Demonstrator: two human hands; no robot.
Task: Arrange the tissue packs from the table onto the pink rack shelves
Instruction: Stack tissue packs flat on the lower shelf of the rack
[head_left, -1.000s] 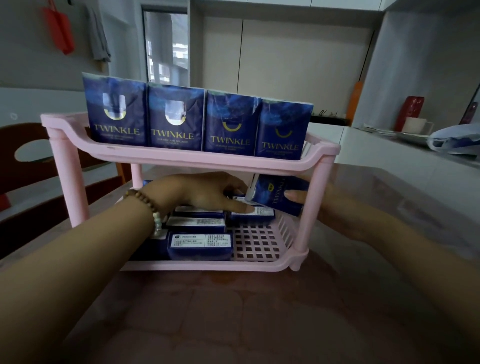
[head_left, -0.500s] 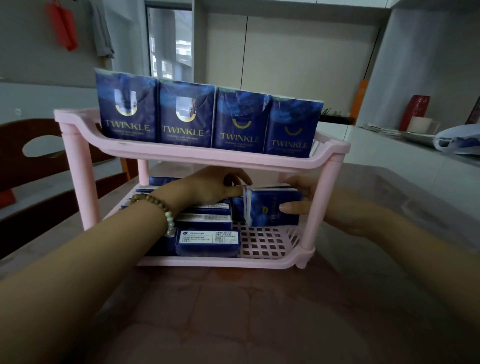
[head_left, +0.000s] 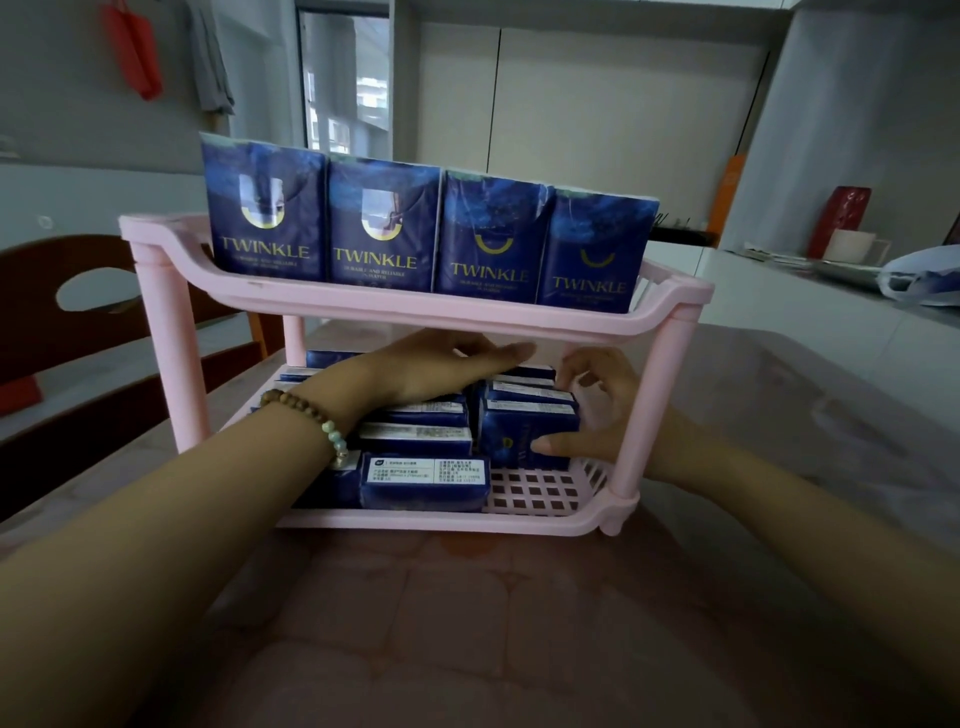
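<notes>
My right hand (head_left: 597, 410) grips a pack (head_left: 519, 436), seating it on the rack (head_left: 467, 314) lower shelf. My left hand (head_left: 426, 371), laid flat, steadies the neighbouring packs (head_left: 415, 441).

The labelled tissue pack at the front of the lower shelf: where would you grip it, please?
Probably pinch the labelled pack by its free right end, from the front over the bare grid; the upper shelf blocks overhead reach, and packs crowd its left and rear.

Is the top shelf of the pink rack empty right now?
No, four blue tissue packs stand upright in a row on the top shelf.
</notes>
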